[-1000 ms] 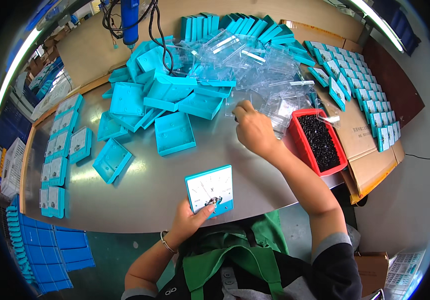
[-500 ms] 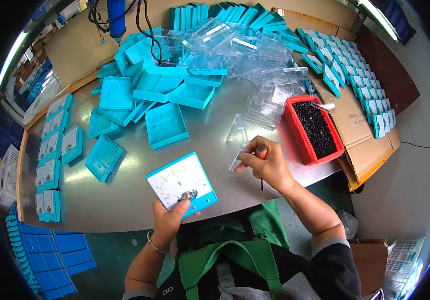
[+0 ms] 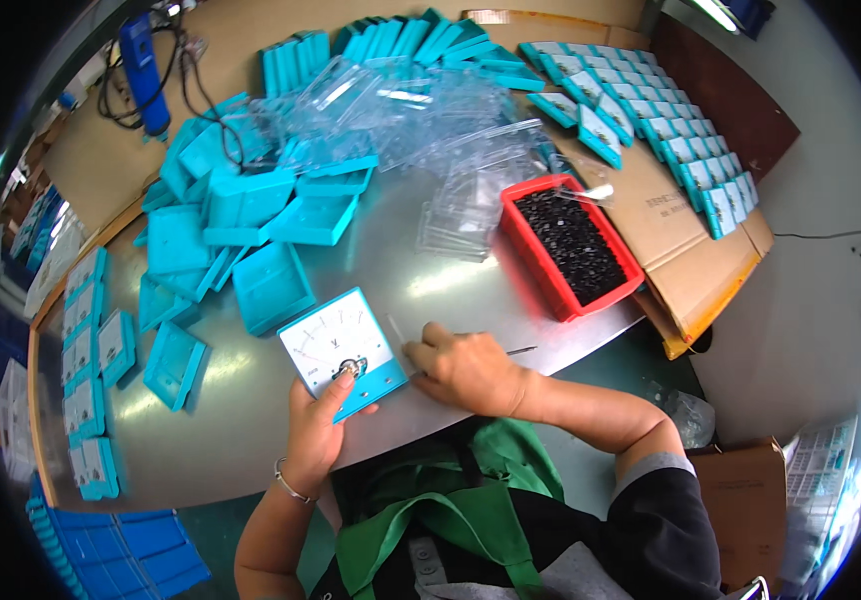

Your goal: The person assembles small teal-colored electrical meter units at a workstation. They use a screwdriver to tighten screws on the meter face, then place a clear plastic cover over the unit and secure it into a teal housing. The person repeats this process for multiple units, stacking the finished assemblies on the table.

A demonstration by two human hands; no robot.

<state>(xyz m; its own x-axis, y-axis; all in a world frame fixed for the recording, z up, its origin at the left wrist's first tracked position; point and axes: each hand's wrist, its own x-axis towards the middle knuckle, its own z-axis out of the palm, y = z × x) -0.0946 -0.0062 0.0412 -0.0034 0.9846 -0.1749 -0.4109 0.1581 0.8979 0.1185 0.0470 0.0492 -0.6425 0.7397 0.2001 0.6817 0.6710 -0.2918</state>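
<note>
A square panel meter (image 3: 336,345) with a white dial and turquoise case lies tilted in my left hand (image 3: 316,425), thumb over the metal parts at its lower middle. Close to the meter's right edge is my right hand (image 3: 466,370), closed, its back toward me. A clear plastic cover (image 3: 397,330), seen almost edge-on and blurred, stands at its fingertips beside the meter. Past the knuckles sticks out the thin dark shaft of a screwdriver (image 3: 522,350); its handle is hidden in the palm.
A red bin (image 3: 541,275) of small black parts stands at right. Behind lie piled clear covers (image 3: 451,120) and turquoise cases (image 3: 251,200). Finished-looking meters line cardboard (image 3: 676,215) at far right and the table's left edge. A blue tool (image 3: 144,75) hangs at back left.
My right hand has brought the clear cover left and down to the meter, turning its back up. The meter stays in my left hand. The whole view has shifted and turned.
</note>
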